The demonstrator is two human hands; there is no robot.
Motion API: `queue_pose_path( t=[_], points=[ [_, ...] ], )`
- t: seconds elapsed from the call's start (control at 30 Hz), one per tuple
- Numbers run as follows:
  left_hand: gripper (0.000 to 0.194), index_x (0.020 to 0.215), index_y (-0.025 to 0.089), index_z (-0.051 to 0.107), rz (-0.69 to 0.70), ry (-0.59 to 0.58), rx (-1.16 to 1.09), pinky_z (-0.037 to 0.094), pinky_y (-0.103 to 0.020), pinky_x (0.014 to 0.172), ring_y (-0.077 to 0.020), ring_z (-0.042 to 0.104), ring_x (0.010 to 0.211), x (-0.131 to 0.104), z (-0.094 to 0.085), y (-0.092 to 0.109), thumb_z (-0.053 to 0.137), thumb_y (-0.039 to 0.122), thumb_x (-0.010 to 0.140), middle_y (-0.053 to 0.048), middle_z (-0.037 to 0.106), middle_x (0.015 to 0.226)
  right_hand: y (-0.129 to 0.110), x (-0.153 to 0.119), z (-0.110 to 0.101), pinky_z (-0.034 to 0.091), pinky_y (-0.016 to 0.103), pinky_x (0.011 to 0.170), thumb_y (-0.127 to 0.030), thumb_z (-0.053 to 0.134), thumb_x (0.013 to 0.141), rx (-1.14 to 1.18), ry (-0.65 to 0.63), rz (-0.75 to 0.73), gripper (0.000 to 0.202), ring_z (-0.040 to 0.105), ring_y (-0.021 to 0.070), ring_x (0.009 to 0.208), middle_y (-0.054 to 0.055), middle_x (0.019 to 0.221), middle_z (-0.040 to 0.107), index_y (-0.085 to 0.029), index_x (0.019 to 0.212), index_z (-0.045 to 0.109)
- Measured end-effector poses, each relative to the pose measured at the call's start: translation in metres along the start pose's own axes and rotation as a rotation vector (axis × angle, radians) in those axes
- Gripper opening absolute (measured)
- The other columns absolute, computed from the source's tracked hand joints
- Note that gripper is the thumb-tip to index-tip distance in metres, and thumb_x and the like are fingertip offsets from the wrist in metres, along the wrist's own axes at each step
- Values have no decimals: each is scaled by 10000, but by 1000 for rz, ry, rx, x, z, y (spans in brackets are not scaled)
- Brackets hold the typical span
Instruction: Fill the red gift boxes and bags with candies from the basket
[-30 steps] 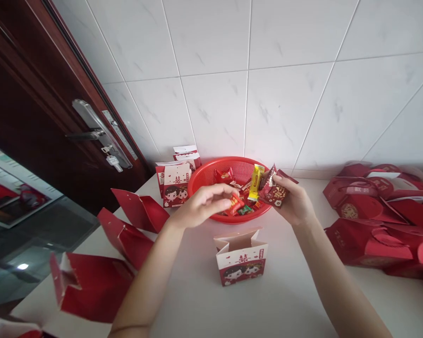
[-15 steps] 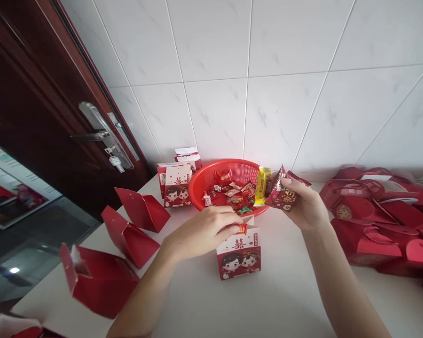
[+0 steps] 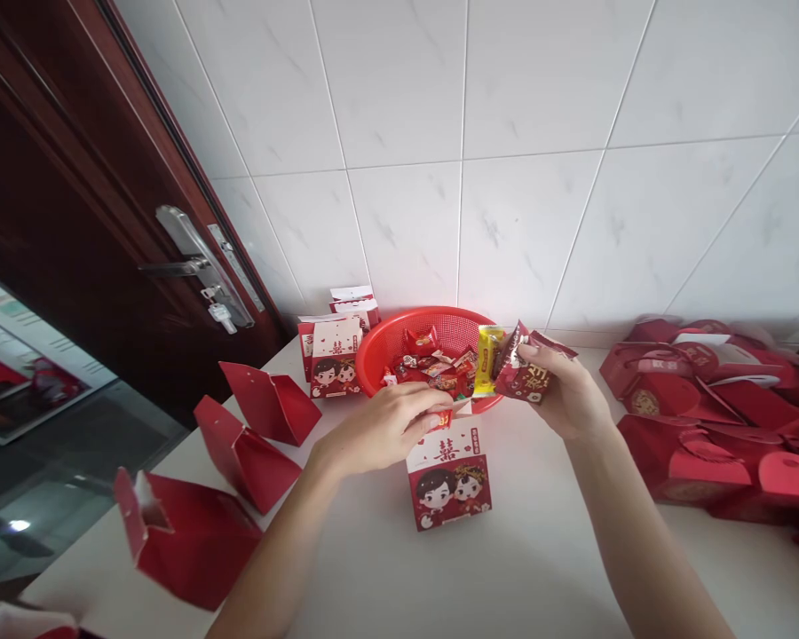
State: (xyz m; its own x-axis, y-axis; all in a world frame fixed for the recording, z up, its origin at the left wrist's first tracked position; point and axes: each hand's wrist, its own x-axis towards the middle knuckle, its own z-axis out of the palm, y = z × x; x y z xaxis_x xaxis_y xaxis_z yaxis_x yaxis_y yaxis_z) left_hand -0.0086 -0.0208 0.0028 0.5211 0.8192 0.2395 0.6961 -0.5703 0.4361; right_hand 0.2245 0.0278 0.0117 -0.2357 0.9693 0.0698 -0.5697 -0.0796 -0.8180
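Note:
My left hand (image 3: 386, 428) pinches a small red-wrapped candy (image 3: 443, 418) just above the open top of a red and white gift box (image 3: 449, 488) printed with a cartoon couple. In my right hand (image 3: 568, 390), closed, are several snack packets: a dark red packet (image 3: 523, 371) and a yellow one (image 3: 488, 359) stick out at the fingers. These packets hang over the right rim of a red plastic basket (image 3: 373, 351), which holds a heap of wrapped candies (image 3: 421, 340). The inside of the box is hidden from me.
More couple-printed boxes (image 3: 335, 359) stand left of the basket by the tiled wall (image 3: 406, 222). Several red boxes (image 3: 186, 541) line the table's left edge. At the right lies a pile of red handled boxes (image 3: 685, 453). A dark door (image 3: 106, 177) with keys is at the left.
My left hand has lifted slightly with the red candy, up from the box's opening. My right hand has shifted a little left with its packets. The view has tilted slightly.

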Motion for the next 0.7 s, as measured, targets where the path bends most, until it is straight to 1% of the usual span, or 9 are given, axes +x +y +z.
queue_pose_path(
  t=[0.07, 0.17, 0.23, 0.3, 0.37, 0.43, 0.53, 0.63, 0.7],
  points=[
    [216, 1106, 229, 687, 39, 76, -49, 509, -295, 832, -184, 678, 945, 1, -1, 0, 490, 235, 1017, -47, 734, 1051, 1, 0, 0, 566, 255, 581, -268, 869, 590, 2, -17, -9, 268, 702, 183, 644, 22, 758, 758, -169, 810, 752],
    [232, 1025, 204, 678, 98, 269, -207, 527, -276, 788, -161, 655, 880, 4, -2, -2, 460, 282, 1036, -60, 700, 989, 2, -1, -1, 551, 254, 567, -278, 877, 589, 0, -23, 2, 288, 698, 185, 639, 32, 759, 758, -166, 827, 760],
    [245, 1023, 197, 683, 99, 383, -341, 547, -273, 787, -162, 651, 900, 6, -2, -3, 472, 321, 1035, -69, 685, 985, 3, -1, -1, 545, 254, 562, -284, 883, 579, -8, -18, 16, 300, 688, 180, 623, 29, 742, 751, -168, 828, 763],
    [236, 1039, 194, 699, 71, 449, -465, 568, -271, 798, -169, 658, 935, 7, 0, -3, 525, 351, 1014, -73, 684, 997, 4, -1, -1, 544, 257, 560, -298, 890, 566, -25, -12, 31, 301, 679, 179, 615, 24, 723, 740, -173, 807, 758],
    [217, 1042, 190, 712, 35, 473, -558, 589, -266, 801, -172, 668, 952, 8, 2, -2, 605, 364, 970, -71, 688, 1011, 6, -2, 1, 550, 268, 568, -319, 896, 551, -50, -4, 48, 312, 679, 189, 622, 27, 720, 734, -176, 788, 752],
    [215, 1026, 182, 718, 14, 478, -619, 608, -257, 765, -173, 680, 932, 8, 3, -1, 678, 365, 918, -63, 685, 1000, 7, -2, 3, 565, 288, 597, -329, 900, 542, -71, -1, 68, 328, 690, 206, 656, 36, 755, 744, -180, 793, 752],
    [166, 957, 177, 714, 32, 498, -651, 621, -244, 724, -167, 689, 893, 7, 5, 1, 716, 327, 886, -47, 677, 946, 9, -3, 5, 575, 292, 640, -332, 900, 559, -93, -19, 90, 329, 705, 215, 710, 42, 810, 756, -185, 817, 757],
    [113, 995, 196, 697, 50, 524, -632, 622, -240, 789, -149, 695, 914, 7, 7, 1, 702, 245, 893, -37, 694, 993, 11, -4, 6, 574, 284, 654, -332, 902, 572, -104, -35, 87, 327, 707, 207, 722, 36, 822, 758, -194, 833, 763],
    [192, 1080, 217, 683, 62, 546, -618, 616, -241, 844, -139, 698, 934, 6, 8, 1, 699, 207, 889, -32, 703, 1053, 13, -4, 5, 573, 286, 655, -331, 903, 570, -110, -32, 85, 326, 708, 205, 718, 31, 815, 758, -198, 834, 764]
  ],
)
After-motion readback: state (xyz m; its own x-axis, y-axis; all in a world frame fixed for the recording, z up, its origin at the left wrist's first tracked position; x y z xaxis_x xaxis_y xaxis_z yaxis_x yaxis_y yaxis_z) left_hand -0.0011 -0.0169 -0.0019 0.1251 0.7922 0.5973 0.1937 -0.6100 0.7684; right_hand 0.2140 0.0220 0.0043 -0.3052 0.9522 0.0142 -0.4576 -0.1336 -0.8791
